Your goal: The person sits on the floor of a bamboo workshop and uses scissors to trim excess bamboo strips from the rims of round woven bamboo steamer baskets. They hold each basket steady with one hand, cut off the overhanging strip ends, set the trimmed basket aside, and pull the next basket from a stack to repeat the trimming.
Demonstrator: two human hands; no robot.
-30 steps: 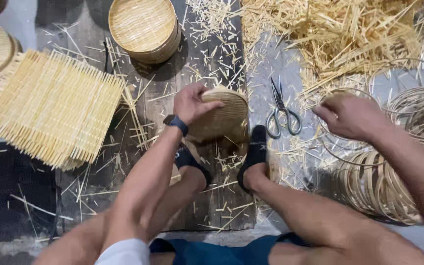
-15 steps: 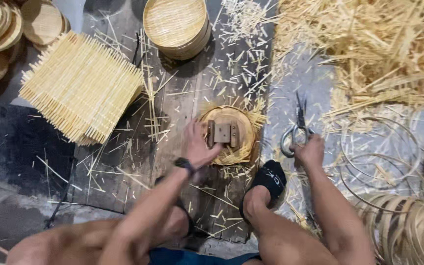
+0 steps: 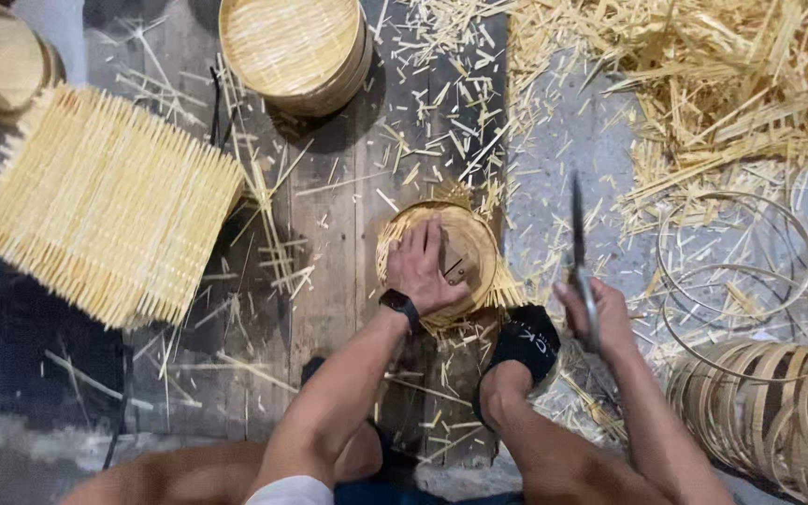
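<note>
Head view: left hand (image 3: 420,268) lies flat, fingers spread, pressing the round basket (image 3: 451,245) onto the board betw. the feet. Right hand (image 3: 598,318) is closed on scissors (image 3: 580,257), blades up, just right of it. Looks like the trimming step; next move needs blades brought to the stray rim ends.

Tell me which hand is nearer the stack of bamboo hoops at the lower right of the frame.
Right. The right hand, gripping scissors, is just left of the bamboo hoops; the left hand presses on the round woven piece, farther left across the foot.
</note>
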